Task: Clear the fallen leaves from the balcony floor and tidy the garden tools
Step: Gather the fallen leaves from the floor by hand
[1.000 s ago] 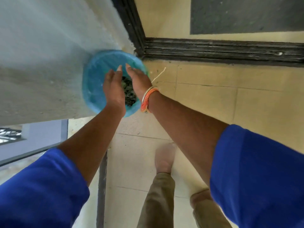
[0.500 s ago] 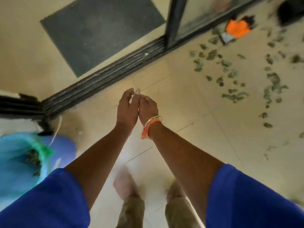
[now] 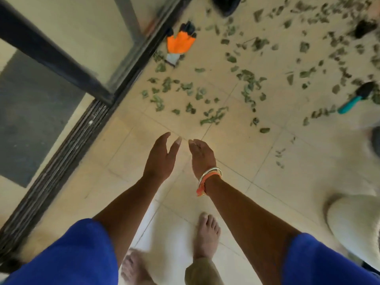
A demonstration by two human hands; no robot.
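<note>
Several green fallen leaves lie scattered over the beige floor tiles ahead and to the right. My left hand and my right hand hang side by side above bare tiles, a little short of the leaves, fingers relaxed and holding nothing. An orange and black garden glove lies by the door track. A small tool with a teal handle lies among leaves at the right.
A dark sliding door frame and track run along the left, with a grey doormat beyond. A pale rounded pot stands at the lower right. Dark objects sit at the top edge. My bare feet are below.
I have turned away from the blue bin, where my hands were over the leaves inside. My hands, pressed together half a second ago, have parted, and the leaf-strewn floor has come into view.
</note>
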